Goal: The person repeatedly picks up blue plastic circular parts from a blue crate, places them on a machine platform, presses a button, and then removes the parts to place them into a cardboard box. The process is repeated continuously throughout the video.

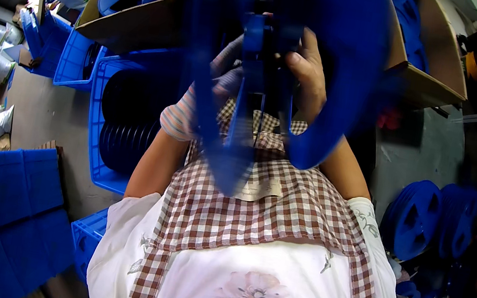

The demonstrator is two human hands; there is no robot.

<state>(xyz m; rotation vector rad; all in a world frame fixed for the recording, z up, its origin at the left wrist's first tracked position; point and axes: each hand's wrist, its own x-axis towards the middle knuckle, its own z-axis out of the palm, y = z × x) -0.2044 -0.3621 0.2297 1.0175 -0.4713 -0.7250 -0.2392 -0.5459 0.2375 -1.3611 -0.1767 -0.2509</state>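
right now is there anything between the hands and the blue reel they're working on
Nothing visible. The right hand already grips the blue reel near its hub, thumb on the hub. The left hand, in a striped glove, is pressed against the reel from the other side, partly hidden behind the blurred flange.

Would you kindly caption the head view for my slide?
Both hands, left gloved, right bare, hold a blue reel.

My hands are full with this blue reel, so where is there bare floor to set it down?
Both hands, left hand and right hand, grip the blue reel. Bare grey floor shows at the right, between the cardboard box and the stacked blue reels. Another strip lies left of the blue crate. Elsewhere is crowded.
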